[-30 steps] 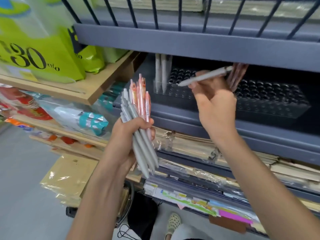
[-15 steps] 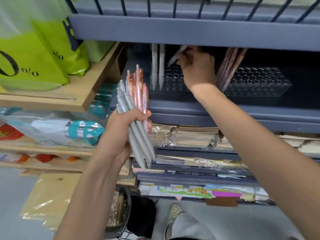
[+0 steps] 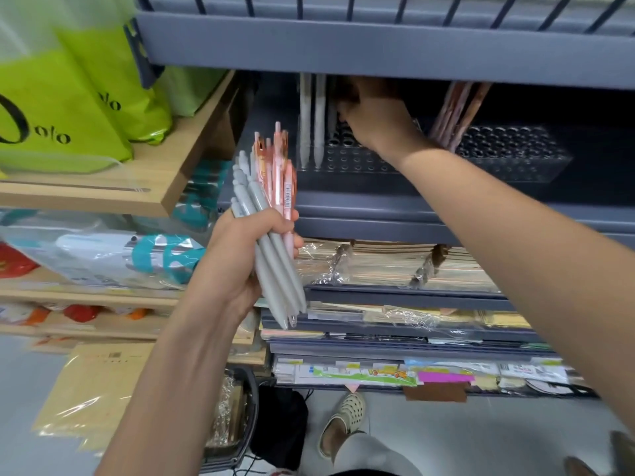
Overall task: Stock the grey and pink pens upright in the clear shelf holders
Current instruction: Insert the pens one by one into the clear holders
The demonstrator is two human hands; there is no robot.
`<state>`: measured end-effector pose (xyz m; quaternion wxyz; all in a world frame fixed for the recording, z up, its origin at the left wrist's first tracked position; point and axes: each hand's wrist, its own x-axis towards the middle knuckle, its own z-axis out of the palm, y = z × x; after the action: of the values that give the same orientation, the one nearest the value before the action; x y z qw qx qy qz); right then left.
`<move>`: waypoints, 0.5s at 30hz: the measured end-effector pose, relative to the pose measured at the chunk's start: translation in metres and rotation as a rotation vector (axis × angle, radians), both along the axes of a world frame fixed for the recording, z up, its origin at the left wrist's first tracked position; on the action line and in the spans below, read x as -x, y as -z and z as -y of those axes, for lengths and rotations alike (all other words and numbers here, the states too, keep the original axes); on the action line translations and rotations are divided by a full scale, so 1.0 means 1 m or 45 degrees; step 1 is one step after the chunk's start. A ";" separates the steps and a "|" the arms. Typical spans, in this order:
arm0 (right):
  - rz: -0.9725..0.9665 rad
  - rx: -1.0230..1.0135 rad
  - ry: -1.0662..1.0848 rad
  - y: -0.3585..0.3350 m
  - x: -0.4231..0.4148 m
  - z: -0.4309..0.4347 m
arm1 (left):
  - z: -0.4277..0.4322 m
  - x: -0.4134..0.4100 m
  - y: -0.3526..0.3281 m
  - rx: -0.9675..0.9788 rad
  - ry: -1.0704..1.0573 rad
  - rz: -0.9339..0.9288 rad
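Observation:
My left hand (image 3: 233, 266) grips a bundle of grey and pink pens (image 3: 271, 201), tips pointing down, in front of the grey shelf. My right hand (image 3: 374, 118) reaches in under the upper shelf, above the left part of the clear holder (image 3: 498, 156) with its rows of round holes. Its fingers pinch a grey pen (image 3: 332, 108), which stands nearly upright beside two grey pens (image 3: 311, 125) set in the holder. The pen's top is hidden by the shelf edge. Several pink pens (image 3: 453, 115) lean in the holder to the right of my wrist.
The upper shelf's front edge (image 3: 378, 46) hangs low over the holder. Green bags (image 3: 68, 108) sit on a wooden shelf (image 3: 137, 187) at left. Wrapped notebooks (image 3: 395, 266) are stacked below. A basket (image 3: 237, 424) and a shoe (image 3: 343, 417) are on the floor.
My right hand carried the grey pen from in front of the shelf into it and turned the pen from slanted to nearly upright beside the two standing ones. My left hand kept its bundle.

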<state>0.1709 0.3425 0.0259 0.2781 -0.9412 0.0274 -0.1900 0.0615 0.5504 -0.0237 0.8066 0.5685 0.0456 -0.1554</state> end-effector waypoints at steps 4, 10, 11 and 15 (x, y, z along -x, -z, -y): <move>-0.092 -0.040 0.005 -0.002 0.004 0.004 | 0.002 0.002 0.000 0.011 -0.010 0.003; -0.400 0.018 -0.170 -0.007 0.012 0.011 | 0.002 0.003 -0.001 0.024 -0.002 0.022; -0.414 -0.006 -0.192 -0.008 0.014 0.012 | 0.002 0.004 0.000 0.025 -0.002 0.021; -0.461 -0.016 -0.248 -0.014 0.021 0.014 | 0.004 0.004 0.000 0.028 0.002 0.025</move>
<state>0.1496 0.3288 0.0397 0.2915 -0.9564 -0.0130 0.0103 0.0572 0.5459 -0.0237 0.8131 0.5611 0.0356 -0.1509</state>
